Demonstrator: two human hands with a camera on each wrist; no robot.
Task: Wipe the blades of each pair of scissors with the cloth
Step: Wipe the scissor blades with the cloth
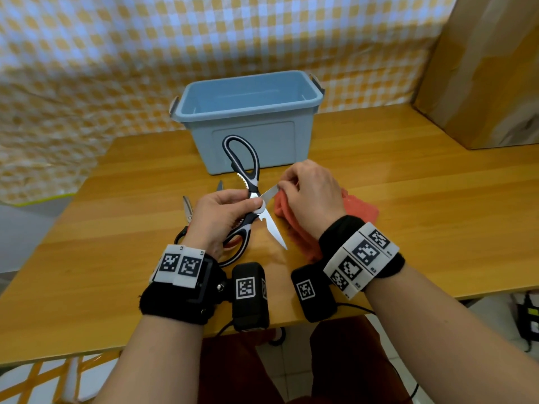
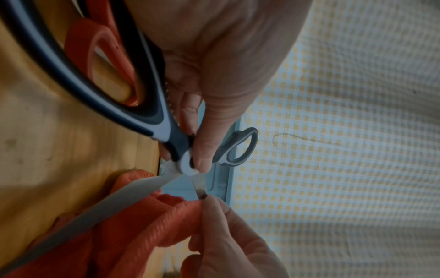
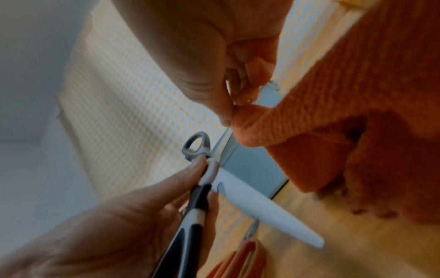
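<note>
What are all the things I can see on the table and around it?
Black-and-white kitchen scissors: one, open, held over the table.
Orange cloth: one, pinched around one blade.
Orange-handled scissors: one, lying under the left hand.
Blue plastic bin: one, behind the scissors.
Wooden table: one, light brown.
Cardboard box: one, far right.
Checked curtain: yellow-white, behind.
Left hand: grips the kitchen scissors.
Right hand: holds the cloth.

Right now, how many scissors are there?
3: black-and-white scissors in the left hand; a black-handled pair lying left of that hand; an orange-handled pair mostly hidden beneath it. More may be hidden.
</note>
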